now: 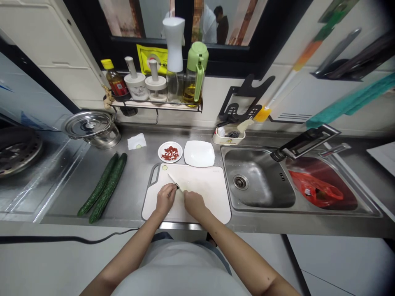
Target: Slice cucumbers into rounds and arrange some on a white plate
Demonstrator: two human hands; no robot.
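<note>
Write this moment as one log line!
right hand: holds knife; left hand: at knife, grip unclear; cutting board: under both hands; cucumber slice: board's far-left corner

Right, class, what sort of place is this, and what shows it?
Most likely a kitchen: there's a sink with a faucet, a cutting board and two cucumbers.

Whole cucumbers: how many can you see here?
2. They lie side by side on the steel counter, left of the cutting board: a left cucumber and a right cucumber. The red bag might hide more; I cannot tell.
</note>
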